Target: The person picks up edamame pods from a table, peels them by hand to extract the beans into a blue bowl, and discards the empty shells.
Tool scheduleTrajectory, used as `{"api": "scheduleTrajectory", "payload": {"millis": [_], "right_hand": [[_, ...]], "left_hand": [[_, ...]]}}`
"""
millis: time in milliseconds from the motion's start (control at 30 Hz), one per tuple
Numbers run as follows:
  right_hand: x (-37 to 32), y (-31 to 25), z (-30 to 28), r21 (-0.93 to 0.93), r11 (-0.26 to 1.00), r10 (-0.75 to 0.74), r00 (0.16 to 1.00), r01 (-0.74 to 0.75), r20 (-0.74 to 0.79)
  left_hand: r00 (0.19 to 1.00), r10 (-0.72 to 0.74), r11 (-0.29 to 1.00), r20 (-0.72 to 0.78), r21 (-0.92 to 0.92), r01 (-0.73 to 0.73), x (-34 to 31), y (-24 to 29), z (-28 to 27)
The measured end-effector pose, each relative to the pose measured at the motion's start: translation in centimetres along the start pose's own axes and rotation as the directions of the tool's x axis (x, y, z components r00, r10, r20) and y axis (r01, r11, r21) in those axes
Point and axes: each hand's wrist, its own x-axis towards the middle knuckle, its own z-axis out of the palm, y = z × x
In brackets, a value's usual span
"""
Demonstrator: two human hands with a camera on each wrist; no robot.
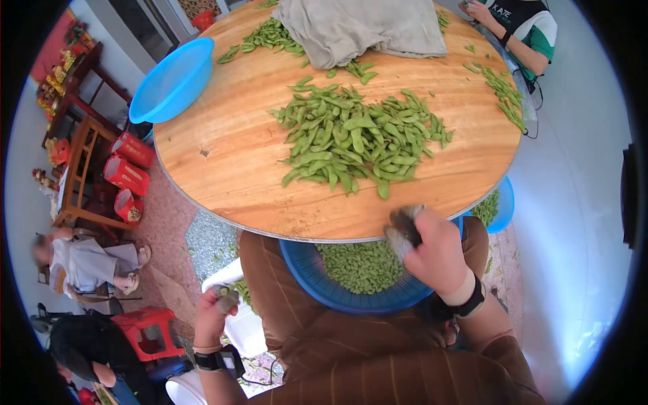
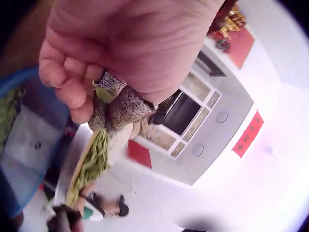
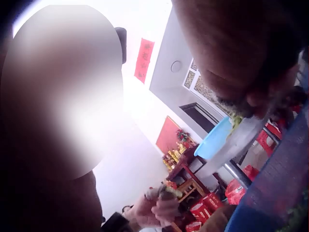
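Though the head view blurs right fingers [image 1: 402, 239] unreadably, the left wrist's shows left fingers [image 2: 72, 93] pinching a pod [image 2: 103, 94].

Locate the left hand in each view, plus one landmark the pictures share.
Head: left hand, lower left.
Left wrist: left hand, large across the top.
Right wrist: left hand, bottom centre.
Shared landmark: gold ornaments, at far left, top right and just below centre respectively.

- Plump green pods [image 1: 358, 138], heaped toward the tabletop's [image 1: 223, 182] near edge
- Small green piece [image 2: 104, 94], pinched in my left hand [image 1: 213, 312]
- Green beans [image 1: 361, 268], loose in a blue basin [image 1: 364, 306]
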Motion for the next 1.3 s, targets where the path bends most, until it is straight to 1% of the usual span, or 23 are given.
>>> {"api": "scheduleTrajectory", "payload": {"millis": [33,67,100,133,200,233,300,333,400,467,533,567,600,633,667,733,767,833,867,933,1133,1267,1300], "right_hand": [[1.1,0.0,0.4,-0.112,0.994,-0.001,0.998,-0.007,-0.069],[1.9,0.1,0.7,-0.222,0.975,-0.008,0.99,-0.023,-0.139],[2.5,0.2,1.2,-0.319,0.942,0.074,0.992,-0.102,-0.101],[2.7,0.7,1.5,-0.317,0.943,0.073,0.992,-0.102,-0.104],[2.9,1.6,1.5,-0.355,0.931,0.059,0.994,-0.087,-0.089],[2.8,1.8,1.1,-0.358,0.93,0.059,0.994,-0.087,-0.088],[2.5,1.8,-0.2,-0.1,0.992,0.064,0.99,-0.077,-0.129],[2.5,1.9,-0.8,-0.104,0.992,0.056,0.991,-0.069,-0.123],[2.4,2.0,-2.0,0.304,0.854,0.437,0.899,-0.422,0.021],[1.8,1.9,-2.9,0.447,0.739,0.518,0.849,-0.504,0.101],[0.8,1.9,-3.6,0.543,0.673,0.413,0.864,-0.502,0.288],[0.5,1.2,-4.3,0.497,0.688,0.371,0.844,-0.529,0.386],[-0.2,1.1,-4.5,0.519,0.726,0.25,0.876,-0.452,0.413],[-1.0,1.2,-4.3,0.563,0.701,0.2,0.878,-0.438,0.435],[-1.5,1.4,-4.2,0.605,0.675,0.145,0.88,-0.422,0.452],[-2.1,1.6,-3.9,0.615,0.653,0.179,0.879,-0.442,0.442],[-2.5,1.6,-3.7,0.625,0.627,0.216,0.875,-0.464,0.432],[-3.2,1.7,-2.8,0.579,0.69,0.239,0.892,-0.434,0.384],[-3.4,1.7,-2.4,0.518,0.756,0.249,0.908,-0.4,0.336],[-3.5,1.0,-2.4,0.473,0.813,0.195,0.924,-0.34,0.329],[-3.5,0.6,-2.1,0.445,0.827,0.171,0.909,-0.342,0.381],[-3.8,0.6,-2.4,0.505,0.738,0.226,0.869,-0.448,0.441],[-3.8,0.8,-2.2,0.512,0.724,0.219,0.857,-0.463,0.466]], "left_hand": [[0.996,0.077,0.728,-0.045,0.685,-0.026,-0.2,-1.9,-1.7],[0.986,0.163,0.062,-0.029,0.998,0.019,-0.2,-2.6,-2.5],[0.953,0.097,-0.191,-0.287,0.934,0.301,-1.5,0.3,2.7],[0.931,0.122,-0.212,-0.343,0.908,0.362,-1.7,-0.2,3.0],[0.902,0.432,-0.141,-0.006,0.987,0.074,-1.2,-0.9,2.6],[0.902,0.431,-0.139,-0.006,0.988,0.073,-0.9,0.2,3.7],[0.947,0.32,0.336,-0.034,0.939,-0.08,0.2,3.1,6.9],[0.946,0.322,0.344,-0.041,0.936,-0.077,0.6,4.3,8.9],[0.855,0.466,0.376,0.229,0.823,-0.426,1.2,6.2,13.6],[0.796,0.47,0.518,0.382,0.61,-0.599,2.3,6.8,18.2],[0.856,0.362,0.821,0.369,0.31,-0.48,2.4,6.8,22.5],[0.856,0.361,0.823,0.369,0.306,-0.479,2.6,7.4,23.9],[0.88,0.056,0.955,0.471,0.231,-0.185,3.0,8.1,25.1],[0.782,-0.23,0.971,0.579,0.194,0.142,3.2,8.5,25.8],[0.783,-0.226,0.972,0.58,0.191,0.139,3.6,8.0,26.1],[0.489,-0.303,0.82,0.818,-0.038,0.571,4.5,6.6,26.3],[0.486,-0.314,0.815,0.816,-0.031,0.578,4.3,6.2,26.5],[0.735,-0.21,0.951,0.645,-0.04,0.307,3.7,5.8,27.0],[0.734,-0.221,0.949,0.642,-0.03,0.313,3.5,5.8,27.1],[0.83,-0.036,0.999,0.557,0.016,0.033,3.2,5.9,27.2],[0.788,0.276,0.854,0.551,0.236,-0.464,3.3,4.9,27.2],[0.827,0.266,0.887,0.495,0.21,-0.411,3.4,4.6,27.2],[0.774,0.328,0.781,0.542,0.306,-0.545,3.5,4.5,27.2]]}}
